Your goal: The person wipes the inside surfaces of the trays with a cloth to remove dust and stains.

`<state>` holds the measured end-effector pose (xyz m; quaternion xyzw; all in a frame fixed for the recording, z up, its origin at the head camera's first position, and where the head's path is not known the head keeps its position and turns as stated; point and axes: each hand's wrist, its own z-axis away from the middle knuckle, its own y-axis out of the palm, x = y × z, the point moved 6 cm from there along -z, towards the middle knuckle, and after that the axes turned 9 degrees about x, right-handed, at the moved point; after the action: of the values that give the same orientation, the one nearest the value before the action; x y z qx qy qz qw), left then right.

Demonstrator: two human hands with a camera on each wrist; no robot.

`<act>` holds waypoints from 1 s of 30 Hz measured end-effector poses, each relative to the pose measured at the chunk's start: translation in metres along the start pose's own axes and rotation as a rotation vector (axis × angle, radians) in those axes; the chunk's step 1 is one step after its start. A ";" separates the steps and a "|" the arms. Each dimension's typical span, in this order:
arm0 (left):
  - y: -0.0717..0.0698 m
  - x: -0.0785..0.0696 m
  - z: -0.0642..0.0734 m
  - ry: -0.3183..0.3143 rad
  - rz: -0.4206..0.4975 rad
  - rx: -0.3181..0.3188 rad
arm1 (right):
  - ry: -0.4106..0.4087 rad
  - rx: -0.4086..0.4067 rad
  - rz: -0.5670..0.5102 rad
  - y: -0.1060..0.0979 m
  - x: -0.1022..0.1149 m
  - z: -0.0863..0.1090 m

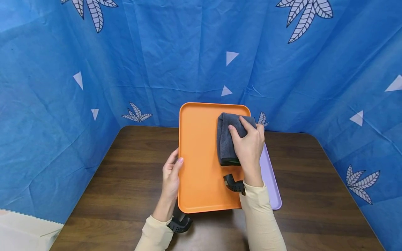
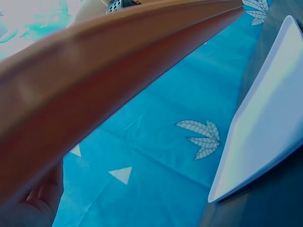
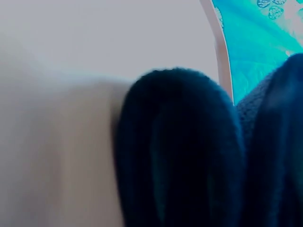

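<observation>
An orange tray [image 1: 201,157] is held tilted up over the table by my left hand [image 1: 171,177], which grips its left edge with the thumb on the rim. In the left wrist view the fingers of that hand [image 2: 40,203] show under the tray's side [image 2: 118,80]. My right hand [image 1: 249,148] holds a folded dark grey cloth [image 1: 226,139] against the tray's upper right part. Folds of the cloth [image 3: 180,142] fill much of the right wrist view, where the right fingers are hidden. Partly covered by the orange tray, a lilac tray [image 1: 270,181] lies on the table.
The brown wooden table [image 1: 314,195] has a blue patterned curtain [image 1: 176,62] behind it and at both sides. A whitish object with a zigzag edge [image 1: 28,230] shows at the lower left corner. Black camera mounts [image 1: 180,225] sit at both wrists.
</observation>
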<state>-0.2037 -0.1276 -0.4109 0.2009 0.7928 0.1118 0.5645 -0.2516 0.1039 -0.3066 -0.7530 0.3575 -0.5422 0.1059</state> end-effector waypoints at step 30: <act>0.003 0.001 0.000 -0.011 -0.027 -0.002 | -0.106 0.090 0.025 0.035 0.046 0.024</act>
<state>-0.2037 -0.1242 -0.4103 0.1904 0.7922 0.1040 0.5704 -0.2378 0.0438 -0.3010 -0.7707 0.3361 -0.5155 0.1652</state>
